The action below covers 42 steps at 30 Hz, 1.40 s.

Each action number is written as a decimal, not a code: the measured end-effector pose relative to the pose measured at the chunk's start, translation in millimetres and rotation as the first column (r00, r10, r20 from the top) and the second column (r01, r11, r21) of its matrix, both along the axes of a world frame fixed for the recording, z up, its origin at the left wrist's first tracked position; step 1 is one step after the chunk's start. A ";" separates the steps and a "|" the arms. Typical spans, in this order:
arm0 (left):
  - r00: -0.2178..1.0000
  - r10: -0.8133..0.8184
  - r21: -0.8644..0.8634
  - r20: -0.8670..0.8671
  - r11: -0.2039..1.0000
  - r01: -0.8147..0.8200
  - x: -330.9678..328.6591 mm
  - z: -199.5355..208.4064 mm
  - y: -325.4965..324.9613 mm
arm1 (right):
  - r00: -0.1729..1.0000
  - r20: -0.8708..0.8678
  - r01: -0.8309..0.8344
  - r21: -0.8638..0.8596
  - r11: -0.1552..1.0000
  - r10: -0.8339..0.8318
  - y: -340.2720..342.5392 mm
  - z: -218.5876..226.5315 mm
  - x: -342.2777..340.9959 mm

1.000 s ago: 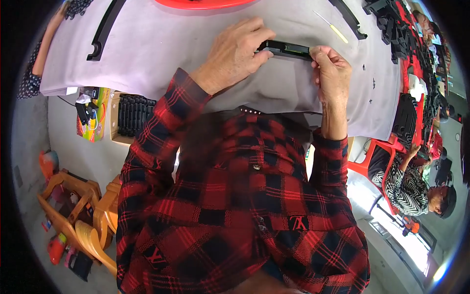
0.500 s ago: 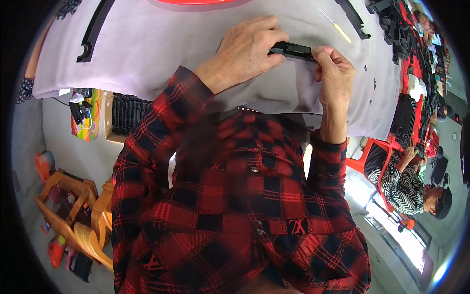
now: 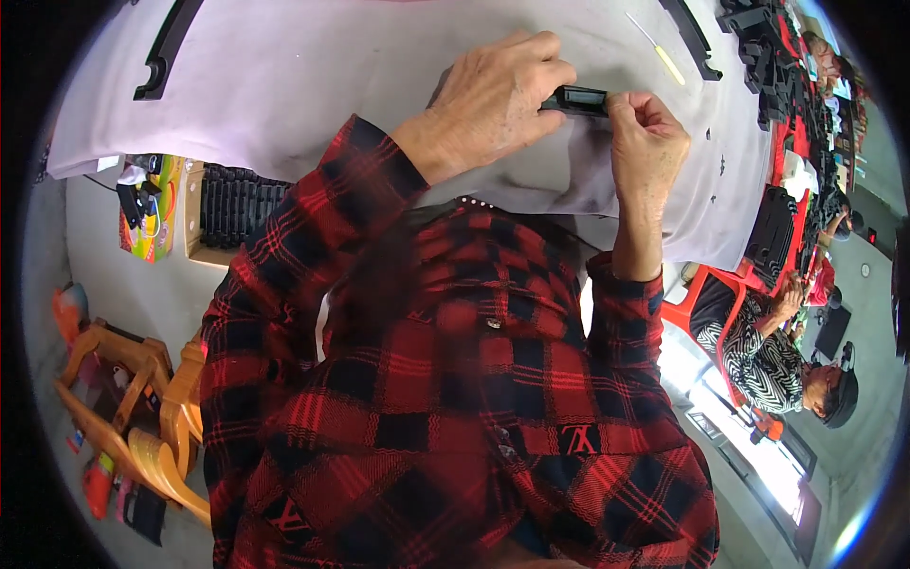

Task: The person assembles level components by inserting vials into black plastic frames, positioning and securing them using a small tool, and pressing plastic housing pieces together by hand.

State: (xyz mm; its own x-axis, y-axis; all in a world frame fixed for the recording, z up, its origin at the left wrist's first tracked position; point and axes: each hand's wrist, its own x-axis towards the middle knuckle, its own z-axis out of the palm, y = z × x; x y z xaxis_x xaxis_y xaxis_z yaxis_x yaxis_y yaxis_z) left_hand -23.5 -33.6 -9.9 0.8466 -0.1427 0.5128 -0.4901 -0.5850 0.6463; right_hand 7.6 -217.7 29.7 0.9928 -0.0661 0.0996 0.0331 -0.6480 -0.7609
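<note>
Between my two hands, just above the pale cloth-covered table [image 3: 313,76], is a black plastic part [image 3: 580,98] with a recessed slot in its face. My left hand [image 3: 507,100] grips its left end, thumb below and fingers above, and hides that end. At the other end, the thumb and forefinger of my right hand [image 3: 647,133] pinch the part. Beyond my right hand lies a screwdriver [image 3: 668,64] with a pale yellow handle. Small black pieces [image 3: 713,197] are scattered on the cloth to the right.
Long black curved strips lie at the far left [image 3: 169,52] and far right [image 3: 697,43] of the table. Below the table's left side stands a carton [image 3: 194,213] of black parts. A wooden chair [image 3: 142,389] is at lower left. On the right, a person [image 3: 768,360] sits beside more black parts.
The black part has tilted so its slotted face shows more, and both hands still hold it. The view has shifted slightly, and the red object at the top has nearly left it.
</note>
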 end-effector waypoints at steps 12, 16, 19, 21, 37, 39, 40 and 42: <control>0.999 -0.025 -0.088 0.029 0.996 0.028 -8.9 4.8 3.2 | 0.999 0.014 0.030 -0.095 0.995 -0.029 3.3 4.3 -2.0; 0.989 -0.012 0.066 0.150 0.998 0.002 -8.3 -3.6 -1.4 | 0.998 0.042 0.047 -0.113 0.993 -0.042 3.9 2.2 -2.6; 0.991 -0.005 0.180 0.135 0.983 -0.020 -7.0 -6.9 -2.1 | 0.997 0.028 0.072 -0.115 0.991 -0.069 6.8 2.2 -2.2; 0.991 -0.005 0.197 0.137 0.980 -0.022 -7.4 -5.0 -2.8 | 0.996 0.037 0.088 -0.121 0.989 -0.084 6.6 1.1 -3.3; 0.984 0.038 0.290 0.172 0.953 -0.087 -10.0 -0.8 -5.1 | 0.996 -0.031 -0.081 -0.111 0.991 0.078 3.5 -0.9 -24.9; 0.981 0.040 0.288 0.188 0.953 -0.094 -9.0 -0.2 -6.3 | 0.992 -0.034 -0.128 -0.171 0.977 0.124 1.0 2.9 -23.9; 0.978 0.047 0.285 0.202 0.953 -0.105 -9.1 0.4 -6.6 | 0.985 -0.064 -0.168 -0.148 0.975 0.160 -0.1 4.8 -24.6; 0.978 0.050 0.280 0.201 0.954 -0.106 -8.9 1.0 -6.1 | 0.976 -0.091 -0.207 -0.119 0.971 0.197 -2.2 7.4 -24.0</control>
